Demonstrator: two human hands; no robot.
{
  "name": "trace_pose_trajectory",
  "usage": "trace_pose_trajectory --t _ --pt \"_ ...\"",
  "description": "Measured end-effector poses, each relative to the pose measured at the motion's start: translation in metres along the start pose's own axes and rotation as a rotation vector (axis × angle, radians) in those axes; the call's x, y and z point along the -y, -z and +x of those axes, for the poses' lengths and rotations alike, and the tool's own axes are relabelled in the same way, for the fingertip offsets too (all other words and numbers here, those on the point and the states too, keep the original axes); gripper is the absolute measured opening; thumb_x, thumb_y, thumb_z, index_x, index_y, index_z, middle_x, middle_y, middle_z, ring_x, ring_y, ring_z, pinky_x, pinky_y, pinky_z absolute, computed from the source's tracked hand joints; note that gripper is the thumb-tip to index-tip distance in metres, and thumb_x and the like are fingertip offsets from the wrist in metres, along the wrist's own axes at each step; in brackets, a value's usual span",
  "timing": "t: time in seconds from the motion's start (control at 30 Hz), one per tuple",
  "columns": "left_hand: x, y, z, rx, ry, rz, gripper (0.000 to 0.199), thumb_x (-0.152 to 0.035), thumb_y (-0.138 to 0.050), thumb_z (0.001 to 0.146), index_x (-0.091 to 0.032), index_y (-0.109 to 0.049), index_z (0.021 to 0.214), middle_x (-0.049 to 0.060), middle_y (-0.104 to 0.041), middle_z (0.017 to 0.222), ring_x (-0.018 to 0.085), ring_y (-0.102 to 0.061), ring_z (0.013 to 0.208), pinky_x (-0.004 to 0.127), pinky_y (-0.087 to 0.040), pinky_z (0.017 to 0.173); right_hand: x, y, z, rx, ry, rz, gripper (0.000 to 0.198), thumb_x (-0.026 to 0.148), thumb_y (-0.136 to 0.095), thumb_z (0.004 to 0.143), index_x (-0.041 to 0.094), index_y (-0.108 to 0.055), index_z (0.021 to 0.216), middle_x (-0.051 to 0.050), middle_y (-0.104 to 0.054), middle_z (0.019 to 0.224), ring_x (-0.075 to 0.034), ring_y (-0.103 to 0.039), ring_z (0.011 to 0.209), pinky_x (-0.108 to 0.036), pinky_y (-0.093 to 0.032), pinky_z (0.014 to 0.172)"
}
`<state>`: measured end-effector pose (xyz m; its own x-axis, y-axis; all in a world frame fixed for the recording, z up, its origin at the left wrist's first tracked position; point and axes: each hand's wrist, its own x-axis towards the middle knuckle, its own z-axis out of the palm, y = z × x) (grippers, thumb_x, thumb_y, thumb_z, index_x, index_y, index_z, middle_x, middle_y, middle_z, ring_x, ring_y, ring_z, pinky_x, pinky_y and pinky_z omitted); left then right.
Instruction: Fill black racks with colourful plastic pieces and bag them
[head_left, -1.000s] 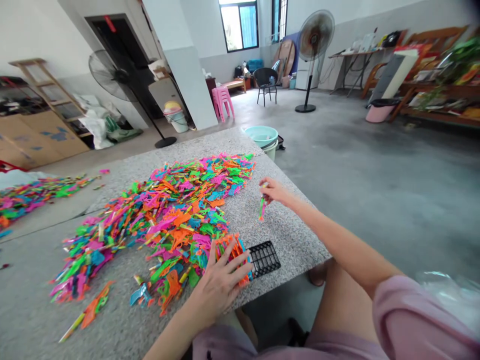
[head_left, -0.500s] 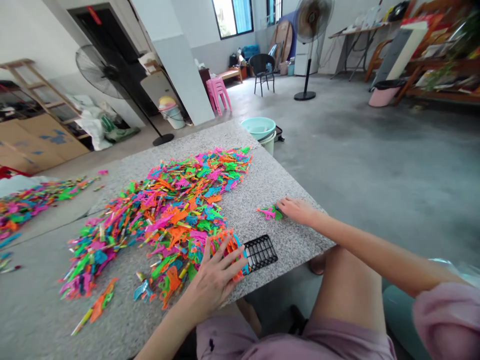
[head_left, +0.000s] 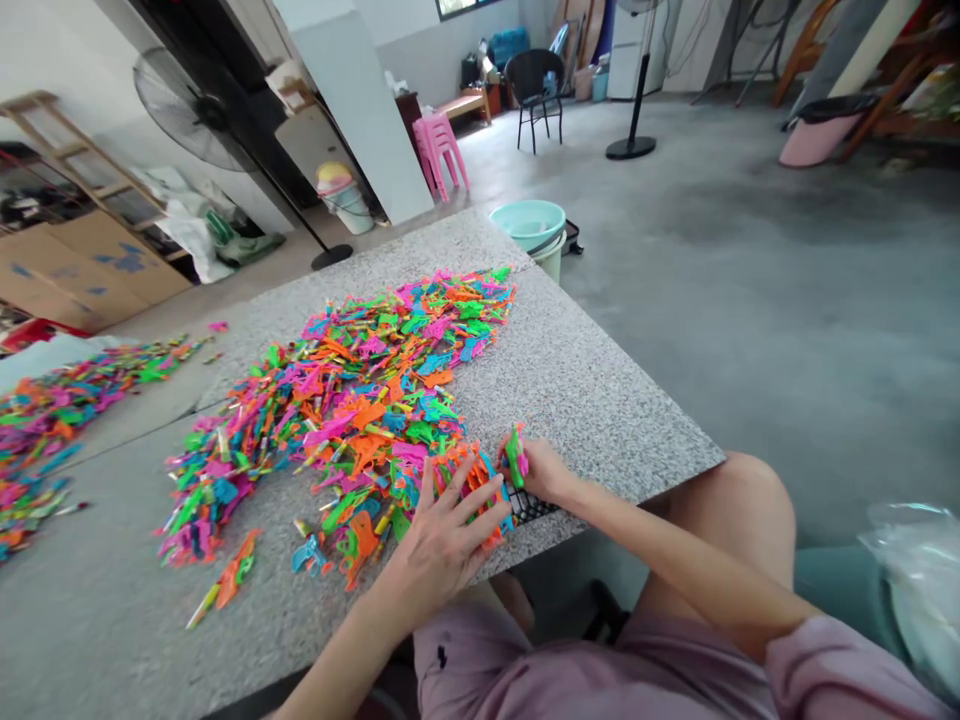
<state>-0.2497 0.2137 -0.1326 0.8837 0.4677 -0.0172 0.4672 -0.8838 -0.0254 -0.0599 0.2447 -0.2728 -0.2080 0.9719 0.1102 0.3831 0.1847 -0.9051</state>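
Right now, a green-and-pink piece point(head_left: 516, 460) is pinched in the fingers of the right hand point(head_left: 546, 470), held above the black rack point(head_left: 534, 505) by the near edge of the worktop point(head_left: 600, 390). Just left of it, a row point(head_left: 484, 466) of mostly orange pieces with blue at its right end stands packed together, and the left hand point(head_left: 442, 535) lies over this row with its fingers spread apart. The forearm hides part of the rack, so how far it extends cannot be told.

Left of the row and beyond it spreads a big pile point(head_left: 375, 370) of pink, green, orange and blue pieces. At its near side lie a blue piece point(head_left: 307, 553) and, farther left, an orange piece point(head_left: 231, 580) with green and yellow parts. A second pile point(head_left: 75, 395) lies at the far left.

Past the far right edge stands a turquoise basin point(head_left: 531, 222) on a pale bucket point(head_left: 551, 262). Deeper in the room are pink stools point(head_left: 441, 150), a black chair point(head_left: 535, 85) and, to the left, a fan point(head_left: 187, 110). A pink bin point(head_left: 821, 130) stands far right on the grey floor point(head_left: 750, 300).
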Motion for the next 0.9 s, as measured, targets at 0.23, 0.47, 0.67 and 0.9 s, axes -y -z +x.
trace_pose_trajectory --t 0.23,0.47,0.67,0.9 --pt "-0.001 0.001 0.003 -0.010 0.025 -0.040 0.034 -0.024 -0.051 0.096 -0.028 -0.059 0.129 0.004 -0.058 0.138 0.034 -0.036 0.142 0.069 -0.003 0.116 0.017 0.008 0.013 0.169 0.084 -0.363 0.017 0.017 -0.059 0.083 0.018 -0.066 0.098 -0.008 -0.070 0.088 -0.020 -0.063 0.081 -0.026 -0.043 0.072" --pt "-0.005 0.008 0.009 0.028 0.004 -0.086 0.028 -0.033 -0.043 0.102 -0.028 -0.060 0.123 0.001 -0.055 0.143 0.026 -0.039 0.141 0.064 0.003 0.119 0.017 0.022 0.033 0.317 0.116 -0.310 0.009 0.021 -0.064 0.081 0.019 -0.070 0.086 -0.002 -0.072 0.077 -0.017 -0.063 0.071 -0.023 -0.041 0.065" --pt "-0.007 0.012 0.006 0.081 0.035 -0.095 0.028 -0.036 -0.040 0.102 -0.027 -0.059 0.120 -0.001 -0.049 0.148 0.028 -0.032 0.145 0.066 0.005 0.118 0.025 0.026 0.102 0.197 -0.046 -0.269 0.031 0.018 -0.076 0.072 0.012 -0.067 0.101 -0.007 -0.072 0.093 -0.019 -0.065 0.084 -0.025 -0.045 0.074" --pt "-0.006 0.012 0.003 0.048 0.025 -0.063 0.025 -0.031 -0.045 0.100 -0.027 -0.060 0.120 0.001 -0.054 0.145 0.026 -0.039 0.142 0.064 -0.002 0.120 0.032 -0.005 0.139 0.129 -0.274 -0.037 0.032 0.020 -0.077 0.073 0.013 -0.063 0.101 0.001 -0.067 0.068 -0.014 -0.063 0.064 -0.021 -0.047 0.059"
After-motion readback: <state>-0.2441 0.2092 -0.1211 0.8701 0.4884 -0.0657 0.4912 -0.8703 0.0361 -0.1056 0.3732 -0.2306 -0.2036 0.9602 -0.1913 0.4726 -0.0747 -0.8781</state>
